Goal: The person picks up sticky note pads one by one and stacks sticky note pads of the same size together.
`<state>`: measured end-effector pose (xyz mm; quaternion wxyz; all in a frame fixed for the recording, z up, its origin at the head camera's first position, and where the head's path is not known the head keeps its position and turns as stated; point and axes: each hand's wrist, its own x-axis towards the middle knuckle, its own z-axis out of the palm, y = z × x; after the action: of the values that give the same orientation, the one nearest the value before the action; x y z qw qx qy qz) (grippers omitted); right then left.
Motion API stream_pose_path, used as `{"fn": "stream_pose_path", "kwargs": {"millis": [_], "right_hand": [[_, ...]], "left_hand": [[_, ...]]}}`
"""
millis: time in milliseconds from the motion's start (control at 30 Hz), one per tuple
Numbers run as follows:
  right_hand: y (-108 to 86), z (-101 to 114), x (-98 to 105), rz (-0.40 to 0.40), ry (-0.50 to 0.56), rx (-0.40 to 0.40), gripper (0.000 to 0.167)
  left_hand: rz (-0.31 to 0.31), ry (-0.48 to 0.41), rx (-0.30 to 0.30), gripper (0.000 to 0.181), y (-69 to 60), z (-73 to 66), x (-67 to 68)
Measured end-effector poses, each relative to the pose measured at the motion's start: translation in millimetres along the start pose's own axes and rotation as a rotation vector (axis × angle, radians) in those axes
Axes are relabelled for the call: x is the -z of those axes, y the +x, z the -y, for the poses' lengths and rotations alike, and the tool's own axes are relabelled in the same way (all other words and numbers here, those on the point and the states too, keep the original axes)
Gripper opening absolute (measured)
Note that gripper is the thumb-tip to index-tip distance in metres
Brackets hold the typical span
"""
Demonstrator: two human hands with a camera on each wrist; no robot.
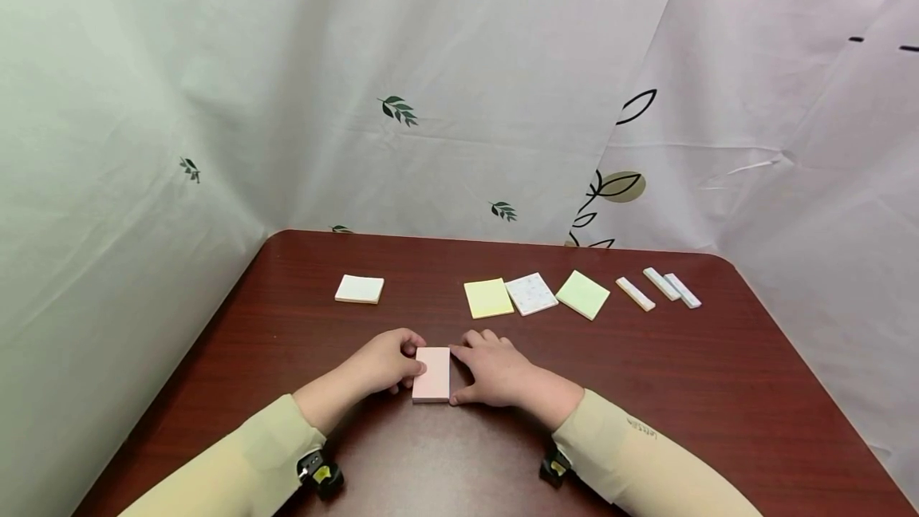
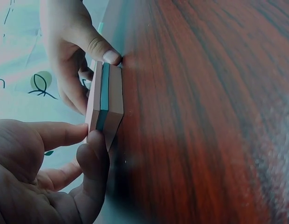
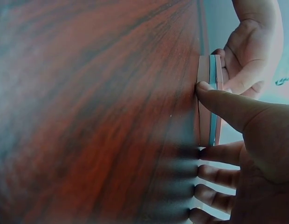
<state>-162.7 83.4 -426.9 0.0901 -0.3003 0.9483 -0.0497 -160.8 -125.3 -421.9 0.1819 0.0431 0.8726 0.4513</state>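
A stack of sticky-note pads lies on the table between the two hands, pink on top. The wrist views show a blue layer under the pink and a tan layer at the bottom. On the stack's left side, my left hand pinches its edge, the thumb over the pink top. My right hand is at the right side with fingers spread, thumb touching by the near corner and index finger by the far corner. Its other fingertips rest on the table in the right wrist view.
Farther back on the brown table lie a white pad, a yellow pad, a patterned white pad and a green pad. Several narrow strip pads are at the right. A pale curtain hangs behind.
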Motion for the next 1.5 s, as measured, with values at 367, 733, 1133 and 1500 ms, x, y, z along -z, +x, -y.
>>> {"fn": "stream_pose_path", "kwargs": {"millis": [367,733,1133,1500], "right_hand": [[-0.5,0.7,0.5,-0.004,0.001,-0.001,0.077],[-1.5,-0.1,-0.2,-0.003,0.017,0.002,0.093],[-4.0,-1.5,3.8,-0.007,0.096,0.015,0.091],[-4.1,-3.1,2.5,-0.009,0.107,0.019,0.089]], "left_hand": [[0.001,-0.002,0.007,0.029,2.2,1.7,-0.8],[-0.001,0.004,0.009,0.03,0.6,0.8,0.7],[-0.004,0.018,0.003,0.031,-3.8,-1.9,0.2],[-0.008,0.023,0.006,0.028,-2.0,-1.1,0.4]]}}
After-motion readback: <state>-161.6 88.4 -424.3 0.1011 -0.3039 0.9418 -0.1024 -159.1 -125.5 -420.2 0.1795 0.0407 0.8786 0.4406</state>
